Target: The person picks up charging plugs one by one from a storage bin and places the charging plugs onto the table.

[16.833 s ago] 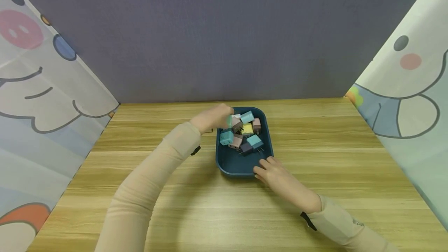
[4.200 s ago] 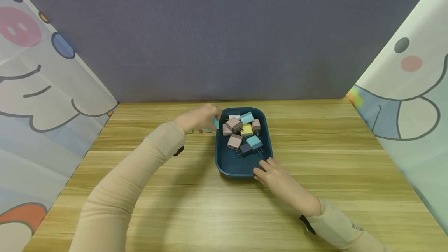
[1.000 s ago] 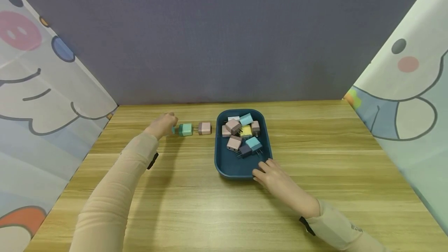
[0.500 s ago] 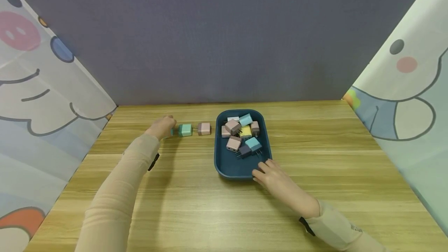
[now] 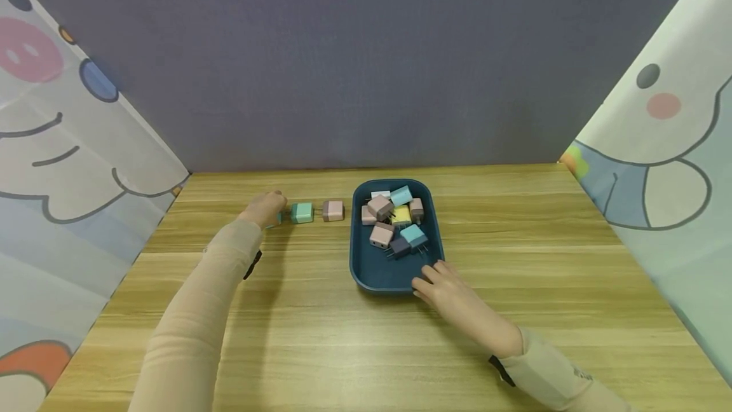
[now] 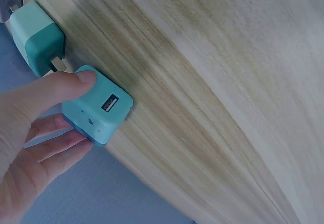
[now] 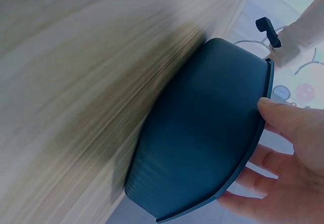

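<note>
My left hand [image 5: 264, 208] is low over the table's far left part and pinches a blue-teal USB charger [image 6: 96, 110] between thumb and fingers. One USB port faces the left wrist camera; its prongs are out of sight. Just right of it lies a mint-green charger [image 5: 302, 212], then a pink charger [image 5: 333, 210], in one row with prongs pointing left. With thumb outside and fingers over the rim, my right hand [image 5: 454, 294] grips the near right corner of a dark blue bin [image 7: 197, 133].
Several chargers sit jumbled in the bin, among them a yellow one [image 5: 401, 215], a light-blue one [image 5: 414, 235], a navy one [image 5: 398, 247] and a white one [image 5: 380, 195]. A grey partition [image 5: 366, 68] rises behind the wooden table [image 5: 515, 227].
Since the oldest frame, my left hand has moved from the bin leftward, and the mint-green charger now lies in the row. Over the last second it barely shifts. The right hand stays put.
</note>
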Available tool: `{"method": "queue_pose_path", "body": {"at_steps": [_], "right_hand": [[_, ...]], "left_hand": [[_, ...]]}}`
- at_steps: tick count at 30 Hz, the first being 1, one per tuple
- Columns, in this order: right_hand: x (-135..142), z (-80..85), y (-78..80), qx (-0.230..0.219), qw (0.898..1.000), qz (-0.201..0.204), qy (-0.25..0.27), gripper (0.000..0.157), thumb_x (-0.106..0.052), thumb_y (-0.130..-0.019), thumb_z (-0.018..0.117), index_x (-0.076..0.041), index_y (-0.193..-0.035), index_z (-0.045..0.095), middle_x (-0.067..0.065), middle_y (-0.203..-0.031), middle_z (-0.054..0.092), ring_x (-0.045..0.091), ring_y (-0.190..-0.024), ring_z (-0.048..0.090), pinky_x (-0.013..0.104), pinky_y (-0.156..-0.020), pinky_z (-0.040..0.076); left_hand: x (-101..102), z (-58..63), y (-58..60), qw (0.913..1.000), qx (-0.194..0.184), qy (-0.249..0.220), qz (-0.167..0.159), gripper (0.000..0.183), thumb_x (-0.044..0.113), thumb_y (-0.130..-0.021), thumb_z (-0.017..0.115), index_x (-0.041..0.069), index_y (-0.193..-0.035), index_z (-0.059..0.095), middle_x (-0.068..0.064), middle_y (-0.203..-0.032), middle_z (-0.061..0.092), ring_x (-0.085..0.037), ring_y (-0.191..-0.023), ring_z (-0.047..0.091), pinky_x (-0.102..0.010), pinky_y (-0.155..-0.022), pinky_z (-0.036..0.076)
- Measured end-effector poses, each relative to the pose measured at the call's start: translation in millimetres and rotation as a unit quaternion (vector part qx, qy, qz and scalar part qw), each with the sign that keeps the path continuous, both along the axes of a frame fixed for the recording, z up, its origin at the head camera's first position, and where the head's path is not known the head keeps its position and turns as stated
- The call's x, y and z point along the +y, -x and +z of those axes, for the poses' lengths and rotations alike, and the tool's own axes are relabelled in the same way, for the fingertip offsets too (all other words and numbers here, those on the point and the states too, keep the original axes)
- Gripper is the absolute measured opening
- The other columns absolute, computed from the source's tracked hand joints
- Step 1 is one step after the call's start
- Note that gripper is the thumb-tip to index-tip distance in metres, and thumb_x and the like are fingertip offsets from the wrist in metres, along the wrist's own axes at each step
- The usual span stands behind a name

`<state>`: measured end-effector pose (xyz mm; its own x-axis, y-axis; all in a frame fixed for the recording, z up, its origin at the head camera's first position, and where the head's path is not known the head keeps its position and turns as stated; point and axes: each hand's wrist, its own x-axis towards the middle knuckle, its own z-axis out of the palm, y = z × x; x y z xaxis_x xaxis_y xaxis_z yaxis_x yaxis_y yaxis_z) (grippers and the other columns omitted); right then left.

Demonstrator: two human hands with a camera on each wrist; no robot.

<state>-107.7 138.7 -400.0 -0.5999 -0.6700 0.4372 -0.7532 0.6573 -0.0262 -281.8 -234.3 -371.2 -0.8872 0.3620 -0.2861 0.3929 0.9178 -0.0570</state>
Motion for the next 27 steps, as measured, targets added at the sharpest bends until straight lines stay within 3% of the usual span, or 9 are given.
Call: {"method": "queue_pose_path", "body": {"at_steps": [9,27], "right_hand": [[0.4,0.4,-0.4,-0.001,1.000,-0.001,0.001,0.010,-0.015,-0.076,0.068,-0.013,-0.081,0.059,0.000,-0.074,0.047,0.016,-0.069,0.043,0.038,-0.071,0.047],[0.2,-2.2,0.2,0.003,1.000,0.001,0.008,0.011,-0.014,-0.075,0.069,-0.012,-0.081,0.060,0.000,-0.074,0.048,0.016,-0.068,0.043,0.038,-0.070,0.047]], "left_hand": [[2.3,-1.2,2.9,0.9987,-0.026,-0.030,0.033,0.023,-0.008,-0.071,0.067,-0.002,-0.092,0.060,-0.012,-0.091,0.053,-0.026,-0.081,0.054,-0.034,-0.070,0.048],[3.3,-2.9,8.2,0.9993,-0.027,-0.005,0.024,0.025,-0.005,-0.071,0.068,-0.003,-0.095,0.060,-0.013,-0.092,0.055,-0.027,-0.084,0.054,-0.037,-0.075,0.047]]}}
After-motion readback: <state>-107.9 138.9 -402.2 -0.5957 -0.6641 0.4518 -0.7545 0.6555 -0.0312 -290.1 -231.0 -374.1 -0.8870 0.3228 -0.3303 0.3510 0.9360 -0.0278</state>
